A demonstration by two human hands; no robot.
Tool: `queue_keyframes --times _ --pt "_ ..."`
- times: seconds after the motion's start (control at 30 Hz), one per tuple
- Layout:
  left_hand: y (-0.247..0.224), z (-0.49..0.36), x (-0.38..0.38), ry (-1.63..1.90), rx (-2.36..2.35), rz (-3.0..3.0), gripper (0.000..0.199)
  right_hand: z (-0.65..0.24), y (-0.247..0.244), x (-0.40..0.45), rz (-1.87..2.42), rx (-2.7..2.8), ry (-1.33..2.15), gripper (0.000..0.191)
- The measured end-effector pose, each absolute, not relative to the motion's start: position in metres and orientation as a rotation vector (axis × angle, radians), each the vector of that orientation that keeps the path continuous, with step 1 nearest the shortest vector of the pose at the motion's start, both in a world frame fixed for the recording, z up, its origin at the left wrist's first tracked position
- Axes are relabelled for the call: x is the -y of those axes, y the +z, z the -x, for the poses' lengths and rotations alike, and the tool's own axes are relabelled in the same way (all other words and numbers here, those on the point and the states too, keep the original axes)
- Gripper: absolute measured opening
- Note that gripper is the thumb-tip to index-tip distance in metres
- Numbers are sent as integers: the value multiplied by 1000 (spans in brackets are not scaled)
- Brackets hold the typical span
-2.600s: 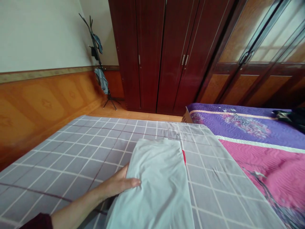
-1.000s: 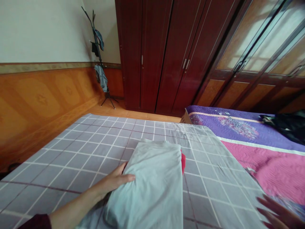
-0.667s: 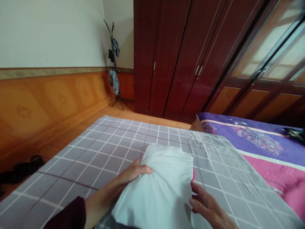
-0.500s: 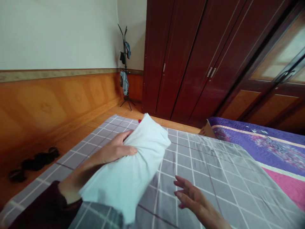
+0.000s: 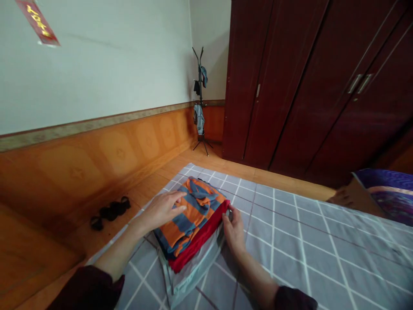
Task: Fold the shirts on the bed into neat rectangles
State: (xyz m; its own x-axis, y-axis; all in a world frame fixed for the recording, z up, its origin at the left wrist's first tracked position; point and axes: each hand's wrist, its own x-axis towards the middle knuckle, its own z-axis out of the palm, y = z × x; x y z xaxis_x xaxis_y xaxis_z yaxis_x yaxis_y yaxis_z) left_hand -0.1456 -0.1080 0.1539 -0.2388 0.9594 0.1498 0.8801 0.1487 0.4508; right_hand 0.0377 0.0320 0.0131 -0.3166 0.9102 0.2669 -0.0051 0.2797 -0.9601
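Observation:
A stack of folded clothes lies on the grey checked bedspread (image 5: 290,241). On top is an orange and grey-blue striped shirt (image 5: 193,211). A red garment (image 5: 193,249) shows along its right side, and a pale folded garment (image 5: 196,269) lies lower, at the near right edge. My left hand (image 5: 163,210) rests at the left of the striped shirt, fingers stretched out and apart. At the right corner of the stack, my right hand (image 5: 234,228) has its thumb and fingers closed on the red garment's edge.
A coat stand (image 5: 200,99) with a cap and clothes stands in the corner by the dark red wardrobe (image 5: 277,86). Black shoes (image 5: 111,211) are on the floor left of the bed. A cardboard piece (image 5: 364,196) and purple bedding (image 5: 393,185) are at the right.
The pale garment is no longer raised in my left hand; a pale layer now lies in the stack. My right hand moved left onto the red garment's corner. The view turned left.

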Motion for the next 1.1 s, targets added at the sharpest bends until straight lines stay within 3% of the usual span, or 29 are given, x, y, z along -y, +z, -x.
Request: queue_keyframes --times 0.23,0.37,0.63,0.77,0.97,1.03,1.1 --pt "60 160 78 932 -2341 -1666 23 -46 -4 -36 906 1664 1123 37" --pt "51 159 74 1000 -2323 -1654 9 -45 -3 -38 902 1679 1111 36" --pt "43 171 80 1423 -2098 -1334 23 -43 -7 -38 835 1680 1041 36" --pt "71 164 86 1601 -1989 -1222 24 -43 -10 -41 824 1655 1055 37" --pt "162 147 122 2048 -1581 -1164 31 -44 -12 -43 814 1597 1110 40" --pt "176 145 126 1798 -1713 -1321 29 -44 -13 -43 800 1576 1108 41" --pt "178 143 122 1314 -1992 -1478 25 -43 -14 -44 792 1568 1091 41"
